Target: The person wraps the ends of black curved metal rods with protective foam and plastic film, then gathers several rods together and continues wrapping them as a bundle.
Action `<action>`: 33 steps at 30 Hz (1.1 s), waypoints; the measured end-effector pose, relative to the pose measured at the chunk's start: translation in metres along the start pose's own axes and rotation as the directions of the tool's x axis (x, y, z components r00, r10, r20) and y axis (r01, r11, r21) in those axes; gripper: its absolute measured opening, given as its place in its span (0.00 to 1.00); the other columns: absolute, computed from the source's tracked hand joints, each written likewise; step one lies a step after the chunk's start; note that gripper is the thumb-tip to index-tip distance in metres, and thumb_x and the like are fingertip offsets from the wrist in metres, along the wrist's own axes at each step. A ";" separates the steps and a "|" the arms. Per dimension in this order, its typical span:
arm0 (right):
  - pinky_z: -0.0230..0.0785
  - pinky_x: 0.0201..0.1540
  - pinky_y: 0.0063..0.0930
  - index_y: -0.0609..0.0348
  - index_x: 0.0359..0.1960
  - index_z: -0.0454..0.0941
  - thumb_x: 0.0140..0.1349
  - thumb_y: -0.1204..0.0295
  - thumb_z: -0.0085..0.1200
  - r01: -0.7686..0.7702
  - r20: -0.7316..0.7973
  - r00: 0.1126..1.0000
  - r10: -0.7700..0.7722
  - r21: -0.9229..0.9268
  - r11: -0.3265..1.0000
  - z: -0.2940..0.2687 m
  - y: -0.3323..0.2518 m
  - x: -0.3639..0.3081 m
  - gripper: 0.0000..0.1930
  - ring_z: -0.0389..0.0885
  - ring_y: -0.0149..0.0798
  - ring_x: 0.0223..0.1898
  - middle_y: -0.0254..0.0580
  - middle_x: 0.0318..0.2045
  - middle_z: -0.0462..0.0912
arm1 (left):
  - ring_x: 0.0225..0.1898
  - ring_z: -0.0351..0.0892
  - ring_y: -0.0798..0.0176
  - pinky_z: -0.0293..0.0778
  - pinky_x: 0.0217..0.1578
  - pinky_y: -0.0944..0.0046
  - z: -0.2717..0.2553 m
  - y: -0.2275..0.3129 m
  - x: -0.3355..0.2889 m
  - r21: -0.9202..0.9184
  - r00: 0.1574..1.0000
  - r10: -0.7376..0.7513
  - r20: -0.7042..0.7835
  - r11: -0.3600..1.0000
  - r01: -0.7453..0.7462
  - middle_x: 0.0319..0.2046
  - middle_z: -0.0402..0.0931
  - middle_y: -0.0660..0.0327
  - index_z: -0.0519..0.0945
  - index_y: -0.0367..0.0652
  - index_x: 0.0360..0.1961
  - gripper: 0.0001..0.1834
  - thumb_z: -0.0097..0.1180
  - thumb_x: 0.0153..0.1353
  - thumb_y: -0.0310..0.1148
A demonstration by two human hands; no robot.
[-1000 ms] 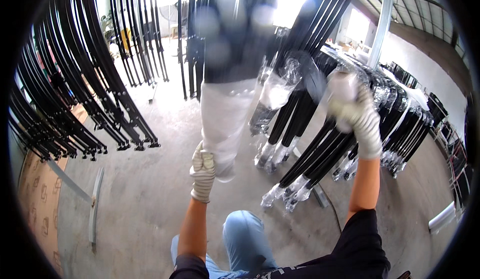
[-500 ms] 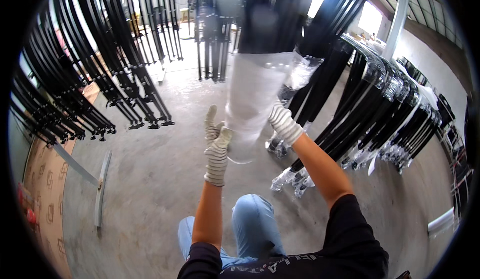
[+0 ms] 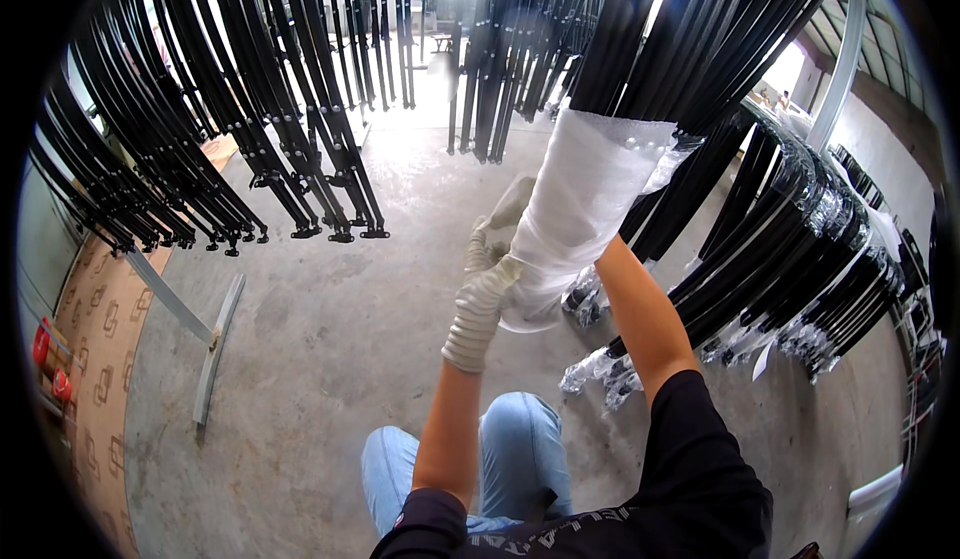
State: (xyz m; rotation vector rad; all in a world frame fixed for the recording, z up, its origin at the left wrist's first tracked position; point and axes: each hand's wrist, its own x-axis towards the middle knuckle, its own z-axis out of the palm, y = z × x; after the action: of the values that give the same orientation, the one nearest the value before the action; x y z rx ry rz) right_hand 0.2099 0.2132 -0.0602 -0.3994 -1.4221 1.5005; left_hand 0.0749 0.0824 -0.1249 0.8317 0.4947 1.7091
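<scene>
A white foam wrap [image 3: 590, 194] is wound around the lower end of a hanging bundle of black tubes [image 3: 655, 49]. My left hand [image 3: 480, 304], in a striped knit glove, is closed at the wrap's lower left edge, its thumb pressed to the sheet. My right forearm [image 3: 645, 304] runs up behind the wrap, which hides my right hand and its fingers. A pale, off-white shape [image 3: 513, 202] shows beyond my left hand, beside the wrap; I cannot tell whether it is gloved fingers or loose sheet.
Rows of black metal frames [image 3: 290, 129] hang at the left and far middle. At right, black tubes [image 3: 770, 249] with clear film on their ends hang from a rack. A grey metal stand foot [image 3: 218, 354] rests on the concrete floor [image 3: 310, 359], near patterned boards [image 3: 100, 369].
The view has shifted, so the wrapped bundle now appears farther right and tilted. My right hand has gone from the wrap's right side to behind it. My left hand stays at its lower left edge.
</scene>
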 end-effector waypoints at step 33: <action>0.60 0.54 0.35 0.60 0.40 0.66 0.47 0.71 0.51 0.322 0.787 0.534 -0.309 -0.527 -0.787 0.143 -0.151 -0.090 0.17 0.67 0.41 0.49 0.45 0.44 0.70 | 0.35 0.76 0.62 0.72 0.37 0.67 -0.018 0.023 0.005 0.695 0.827 0.388 0.406 0.457 -0.555 0.41 0.74 0.55 0.60 0.40 0.57 0.28 0.50 0.54 0.31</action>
State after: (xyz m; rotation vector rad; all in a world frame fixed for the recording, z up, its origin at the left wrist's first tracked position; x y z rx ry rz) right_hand 0.2017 0.0327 0.0773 -0.4476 -2.0363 -1.3454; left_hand 0.0458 0.0822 -0.1199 1.9429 1.0024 1.8615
